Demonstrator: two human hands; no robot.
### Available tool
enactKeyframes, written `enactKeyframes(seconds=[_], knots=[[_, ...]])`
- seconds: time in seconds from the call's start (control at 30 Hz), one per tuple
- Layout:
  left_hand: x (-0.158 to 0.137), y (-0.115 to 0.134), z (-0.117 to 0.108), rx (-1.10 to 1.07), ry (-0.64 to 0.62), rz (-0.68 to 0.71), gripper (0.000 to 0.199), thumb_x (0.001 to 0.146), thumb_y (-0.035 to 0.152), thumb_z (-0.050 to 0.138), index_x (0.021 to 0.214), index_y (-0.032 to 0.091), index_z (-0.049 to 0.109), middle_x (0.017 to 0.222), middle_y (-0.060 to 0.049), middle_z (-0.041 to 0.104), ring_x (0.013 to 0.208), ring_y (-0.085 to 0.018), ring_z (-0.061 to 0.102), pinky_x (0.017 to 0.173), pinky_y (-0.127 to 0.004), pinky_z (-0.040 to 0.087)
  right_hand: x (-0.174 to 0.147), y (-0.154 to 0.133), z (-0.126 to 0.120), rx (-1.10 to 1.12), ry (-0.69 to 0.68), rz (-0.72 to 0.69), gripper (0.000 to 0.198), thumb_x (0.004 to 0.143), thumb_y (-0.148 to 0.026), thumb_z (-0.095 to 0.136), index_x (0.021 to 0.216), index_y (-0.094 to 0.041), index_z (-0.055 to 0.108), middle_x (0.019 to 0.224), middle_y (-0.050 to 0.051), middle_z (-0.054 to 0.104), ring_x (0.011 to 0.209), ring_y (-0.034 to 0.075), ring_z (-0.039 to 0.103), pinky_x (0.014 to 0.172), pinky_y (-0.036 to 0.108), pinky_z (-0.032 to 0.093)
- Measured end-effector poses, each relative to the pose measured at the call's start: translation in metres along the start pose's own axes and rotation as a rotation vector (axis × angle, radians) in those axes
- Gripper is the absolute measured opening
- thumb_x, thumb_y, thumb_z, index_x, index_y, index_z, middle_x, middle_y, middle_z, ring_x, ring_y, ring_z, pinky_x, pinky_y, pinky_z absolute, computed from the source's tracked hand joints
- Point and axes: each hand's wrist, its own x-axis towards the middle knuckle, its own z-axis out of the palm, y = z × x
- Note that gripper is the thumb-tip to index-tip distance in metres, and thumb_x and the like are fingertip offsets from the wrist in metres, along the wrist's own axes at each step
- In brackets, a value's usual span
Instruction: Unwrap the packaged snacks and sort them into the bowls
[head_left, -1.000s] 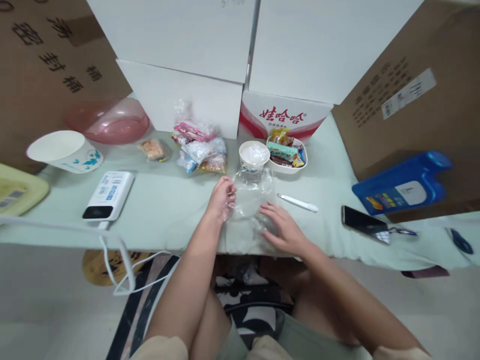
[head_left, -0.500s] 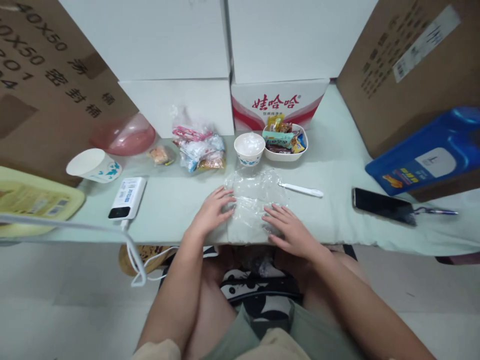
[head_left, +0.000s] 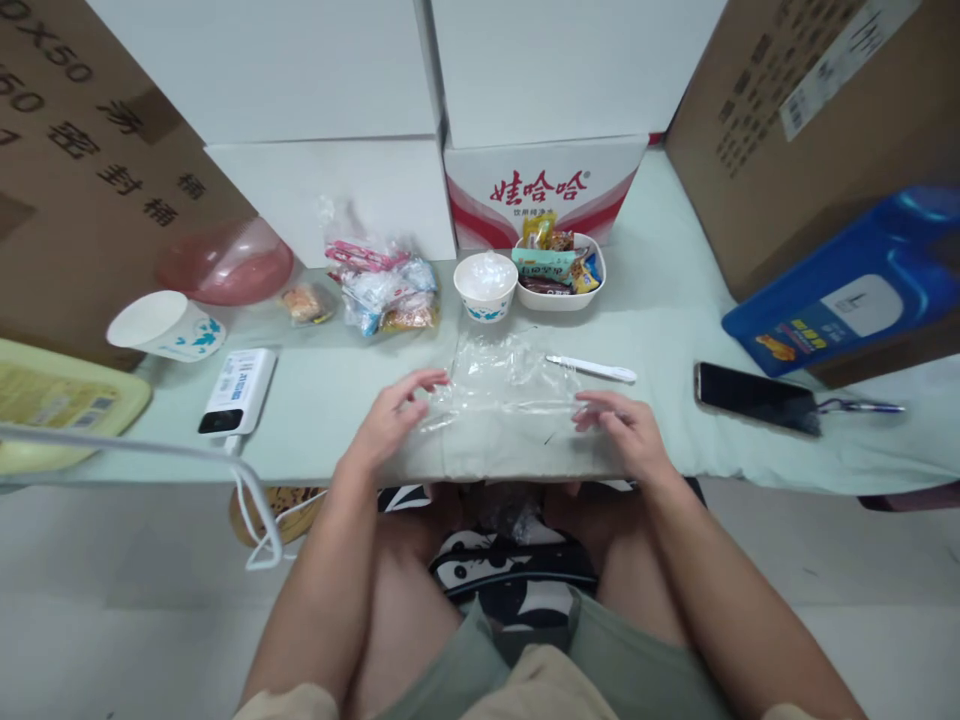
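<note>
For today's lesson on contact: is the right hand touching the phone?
Apart. The head view shows a bare strip of tablecloth between the right hand and the phone.

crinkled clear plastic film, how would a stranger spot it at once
Find the white cardboard box with red lettering at the back. In front of its left end stands a white paper cup with blue leaves; the crinkled clear plastic film lies nearer the person, on pale green cloth. Unlike the slim white knife-like tool beside it, it is see-through.
</note>
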Motion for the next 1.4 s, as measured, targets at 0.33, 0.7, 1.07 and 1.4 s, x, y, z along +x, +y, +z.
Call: enactKeyframes(seconds=[0.33,0.7,1.07,1.4], knots=[[0.046,0.016,0.03,0.208,-0.15,0.197,0.049,0.076,0.024,0.062,0.125,0.02,0.067,0.141,-0.011,0.063,0.141,-0.031,0.049,0.118,-0.049,0.037,0.03,-0.008,-0.003,-0.342,0.114,-0.184,0.031,0.093,-0.035,0.053,0.115,-0.024,0.073,0.119,0.009,0.074,0.115,0.028,0.067,0.104,0.05,0.05],[0.011,0.01,0.035,0.59,-0.535,0.013,0.102,0.07,0.027,0.07,0.16,0.018,0.023,0.169,-0.015,0.013,0.157,-0.037,0.007,0.126,-0.053,0.016,0.03,0.006,0.036,-0.763,-0.562,-0.178,0.102,0.082,-0.067,0.061,0.161,-0.015,0.023,0.167,0.019,0.013,0.155,0.036,0.016,0.124,0.057,0.016],[0.014,-0.008,0.025,0.266,-0.16,0.186,0.061,0.079,0.022,0.053,0.139,0.021,0.056,0.152,-0.01,0.052,0.144,-0.027,0.045,0.121,-0.048,0.032,0.012,-0.013,-0.014,-0.579,-0.176,-0.374,0.042,0.096,-0.042,0.044,0.131,-0.026,0.063,0.131,0.008,0.069,0.132,0.029,0.057,0.122,0.057,0.025],[-0.001,0.004,0.02,0.208,0.163,0.152,0.028,0.081,0.022,0.051,0.102,0.021,0.07,0.111,-0.006,0.073,0.109,-0.023,0.065,0.103,-0.039,0.049,-0.044,-0.006,0.0,-0.627,-0.54,-0.293,0.039,0.092,-0.027,0.059,0.128,-0.036,0.066,0.151,0.002,0.053,0.149,0.03,0.037,0.122,0.061,0.022]])
